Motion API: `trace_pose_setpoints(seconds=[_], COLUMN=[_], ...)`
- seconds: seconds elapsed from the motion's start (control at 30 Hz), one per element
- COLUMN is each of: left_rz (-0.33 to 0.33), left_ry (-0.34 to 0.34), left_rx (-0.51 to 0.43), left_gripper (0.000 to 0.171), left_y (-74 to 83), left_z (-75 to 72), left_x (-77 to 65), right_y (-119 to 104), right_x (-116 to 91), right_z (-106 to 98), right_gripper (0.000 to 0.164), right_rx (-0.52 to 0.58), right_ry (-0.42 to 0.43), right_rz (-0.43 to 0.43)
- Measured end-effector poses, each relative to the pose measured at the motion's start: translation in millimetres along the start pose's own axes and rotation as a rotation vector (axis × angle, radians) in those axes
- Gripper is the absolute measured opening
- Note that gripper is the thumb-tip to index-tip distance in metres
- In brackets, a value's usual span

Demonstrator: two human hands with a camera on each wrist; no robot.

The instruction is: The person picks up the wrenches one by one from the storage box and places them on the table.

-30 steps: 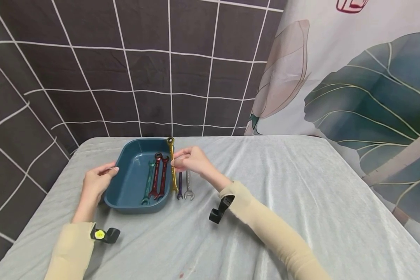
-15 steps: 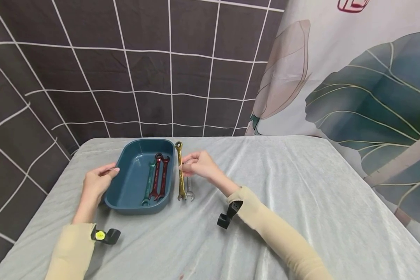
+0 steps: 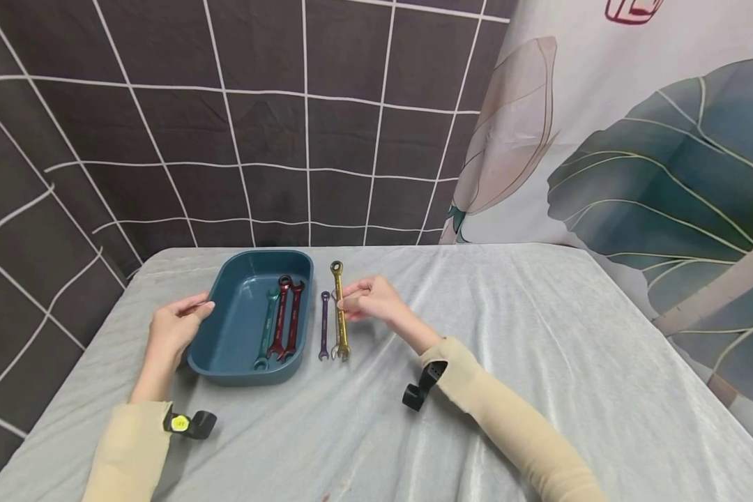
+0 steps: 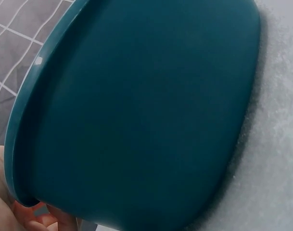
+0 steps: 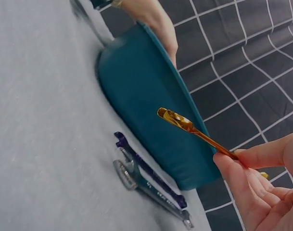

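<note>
Pinching a gold wrench point(image 3: 341, 328) near mid-shank between thumb and fingertips, a person's right grip point(image 3: 369, 301) held the tool above a cloth-covered bench point(image 3: 376, 432), just right of a blue tray point(image 3: 241, 377). The left grip point(image 3: 172, 326) had its fingers curled on the tray's left rim. Beneath the gold wrench lay a silver wrench point(image 5: 158, 196), mostly hidden in the head view, with a purple wrench point(image 3: 324, 328) beside it, nearer the tray. Inside the tray, toward its right side, lay a green wrench point(image 3: 267, 331) and two red wrenches point(image 3: 281, 317). The gold wrench looked to be rigid metal, dense for its slim build and hard to damage, though its polished shank might turn or slide in a light pinch. Mid-shank seemed the best place to take hold, balancing the ring end against the forked end
</note>
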State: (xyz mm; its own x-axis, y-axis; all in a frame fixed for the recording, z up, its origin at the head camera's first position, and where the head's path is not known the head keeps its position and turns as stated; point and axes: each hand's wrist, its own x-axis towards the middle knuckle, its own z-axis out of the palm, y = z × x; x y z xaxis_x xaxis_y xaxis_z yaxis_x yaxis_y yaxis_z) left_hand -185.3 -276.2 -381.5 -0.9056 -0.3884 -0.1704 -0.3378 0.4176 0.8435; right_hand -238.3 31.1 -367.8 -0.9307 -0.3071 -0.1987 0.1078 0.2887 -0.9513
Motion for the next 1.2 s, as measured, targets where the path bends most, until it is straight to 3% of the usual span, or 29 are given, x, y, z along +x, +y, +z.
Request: trace_pose_setpoints(seconds=[1.2], left_rz=[0.003], left_ry=[0.013], left_rx=[0.002], left_gripper=[0.047], left_y=[-0.9], left_z=[0.8], left_x=[1.7], right_y=[31.3], right_x=[13.6], right_z=[-11.3], right_gripper=[0.030], right_rx=[0.006], right_ry=[-0.038], right_rz=[0.179])
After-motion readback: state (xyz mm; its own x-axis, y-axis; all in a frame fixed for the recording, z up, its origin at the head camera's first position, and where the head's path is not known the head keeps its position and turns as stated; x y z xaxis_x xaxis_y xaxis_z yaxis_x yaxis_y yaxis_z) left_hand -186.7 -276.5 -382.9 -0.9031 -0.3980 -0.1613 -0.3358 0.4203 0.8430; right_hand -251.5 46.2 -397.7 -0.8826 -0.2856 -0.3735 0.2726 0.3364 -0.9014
